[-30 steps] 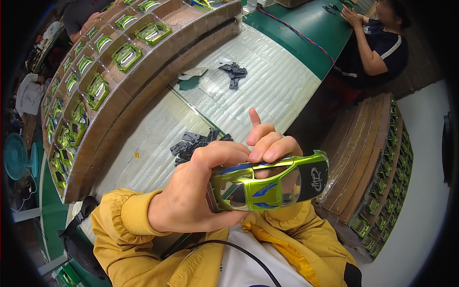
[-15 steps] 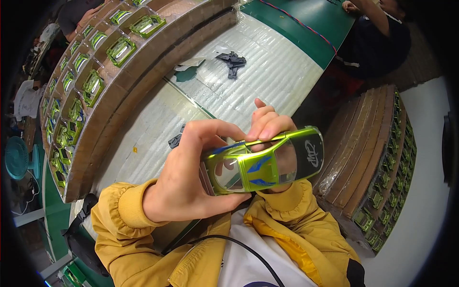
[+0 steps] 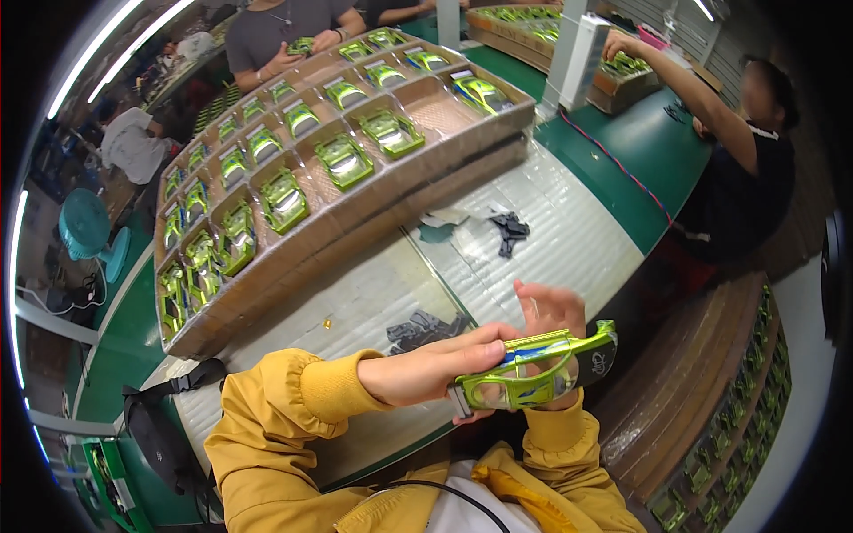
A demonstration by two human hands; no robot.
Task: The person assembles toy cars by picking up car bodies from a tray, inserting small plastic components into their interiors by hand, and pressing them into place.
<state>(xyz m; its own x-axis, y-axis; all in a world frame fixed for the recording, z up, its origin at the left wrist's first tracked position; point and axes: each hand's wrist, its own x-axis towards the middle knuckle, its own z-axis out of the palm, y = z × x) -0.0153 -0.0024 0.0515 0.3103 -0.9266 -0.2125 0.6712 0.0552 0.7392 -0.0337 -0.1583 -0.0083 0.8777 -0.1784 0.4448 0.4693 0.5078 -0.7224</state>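
Observation:
My left hand [image 3: 435, 366] grips a bright green toy car body shell [image 3: 515, 393] by its left end, fingers along the upper edge. The shell has clear windows, blue markings and a black right end, and it is tilted with one side up. Behind it is my right hand [image 3: 553, 308], fingers stretched upward and apart, slightly blurred; the shell hides part of its palm. Black plastic parts [image 3: 425, 330] lie on the table just beyond my left hand. Another black part cluster [image 3: 509, 233] lies farther off.
A divided cardboard tray [image 3: 418, 173] of green shells stands at the far left, on another tray. More stacked trays [image 3: 702, 417] are at my right. A pale padded sheet [image 3: 577, 213] covers the table. Two people [image 3: 746, 169] [image 3: 275, 44] work across from me. A teal fan [image 3: 84, 219] stands left.
The view has tipped up, showing more of the tray and the people. The shell has turned from its top facing me onto its side, and my right fingers have come away from its edge.

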